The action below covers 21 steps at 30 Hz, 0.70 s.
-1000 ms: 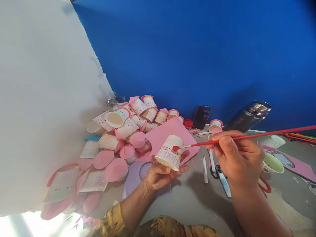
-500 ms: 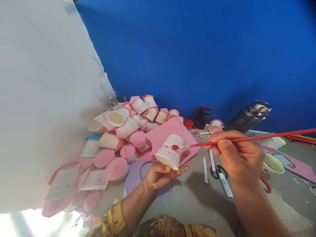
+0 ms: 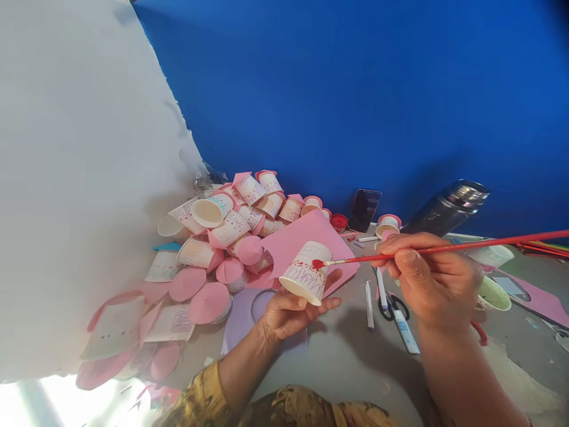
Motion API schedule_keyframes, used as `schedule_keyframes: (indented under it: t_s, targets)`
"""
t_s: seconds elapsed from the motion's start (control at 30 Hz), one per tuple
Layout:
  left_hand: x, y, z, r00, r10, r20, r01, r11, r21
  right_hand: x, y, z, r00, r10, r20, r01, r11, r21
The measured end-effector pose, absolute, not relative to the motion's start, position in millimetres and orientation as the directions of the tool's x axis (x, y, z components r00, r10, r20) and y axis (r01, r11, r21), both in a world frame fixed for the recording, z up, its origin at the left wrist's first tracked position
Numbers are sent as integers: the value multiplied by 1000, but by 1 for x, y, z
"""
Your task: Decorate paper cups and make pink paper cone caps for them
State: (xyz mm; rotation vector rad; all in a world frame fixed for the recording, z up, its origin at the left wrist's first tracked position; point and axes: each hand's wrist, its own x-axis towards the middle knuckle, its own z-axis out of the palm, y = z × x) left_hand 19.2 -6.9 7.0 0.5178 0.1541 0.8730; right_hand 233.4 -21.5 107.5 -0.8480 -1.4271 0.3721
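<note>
A white paper cup rests tilted in my left hand, its wide rim pointing down. Purple zigzag lines run round it, with a band of small red dots above them. My right hand is closed on a long red paintbrush. The brush's bristles are loaded with red paint and touch, or nearly touch, the cup's side within the dotted band. Behind the cup lies a sheet of pink paper. Under my left hand there is a purple paper sheet with a ring on it.
Paper cups with pink tops form a heap on the left. Markers and black-handled scissors lie right of centre. Farther back are a phone, a dark flask and a red paint pot. A green-lined cup sits at right.
My right hand has shifted slightly right, and the brush tip has moved a little along the cup's dotted band. My left hand and the cup stay almost still.
</note>
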Motion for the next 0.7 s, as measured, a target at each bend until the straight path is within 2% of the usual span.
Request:
schedule_keyframes:
  t_s: [0.23, 0.47, 0.7]
  targets:
    - [20, -8, 9, 646, 760, 69, -665, 517, 539, 233, -19, 110, 175, 643, 746, 211, 715, -666]
    - [21, -8, 8, 653, 755, 57, -675, 546, 497, 235, -21, 107, 125, 696, 707, 222, 675, -703]
    - [21, -9, 10, 650, 758, 51, -677, 548, 491, 234, -21, 109, 150, 663, 733, 226, 699, -678]
